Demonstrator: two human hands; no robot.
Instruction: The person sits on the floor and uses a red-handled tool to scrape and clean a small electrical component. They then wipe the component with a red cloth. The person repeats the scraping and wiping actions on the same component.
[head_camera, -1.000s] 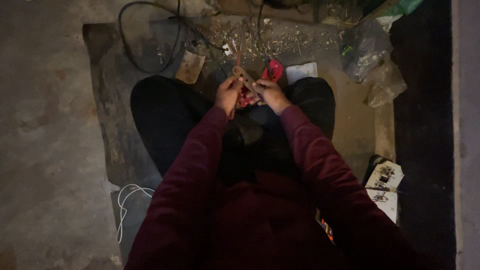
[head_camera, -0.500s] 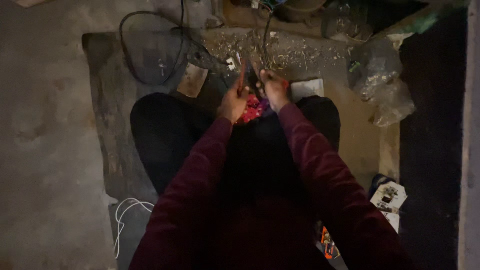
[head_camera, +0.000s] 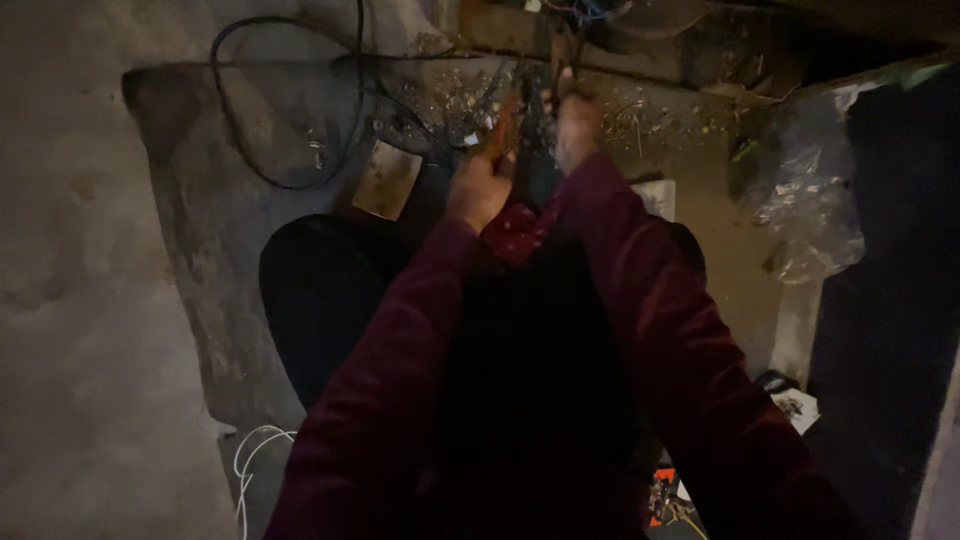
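I sit on the floor in dark maroon sleeves, both arms stretched forward. My left hand (head_camera: 478, 188) is closed around a thin orange-handled tool (head_camera: 504, 128) that points away from me. My right hand (head_camera: 577, 124) is farther out, pinching a dark wire (head_camera: 560, 55) that runs up toward a tangle of coloured wires at the top edge. A red patterned object (head_camera: 514, 232) lies in my lap just below the hands. The light is dim and the fingertips are blurred.
A black cable (head_camera: 262, 150) loops over the grey mat on the left. Near it lie a small brown card (head_camera: 386, 180) and scattered wire scraps (head_camera: 450, 105). A crumpled clear plastic bag (head_camera: 810, 200) sits at right, a white cord (head_camera: 250, 460) at lower left.
Both hands have moved forward from over my lap toward the wire scraps. The right hand now reaches farther out than the left, and the view has tilted forward.
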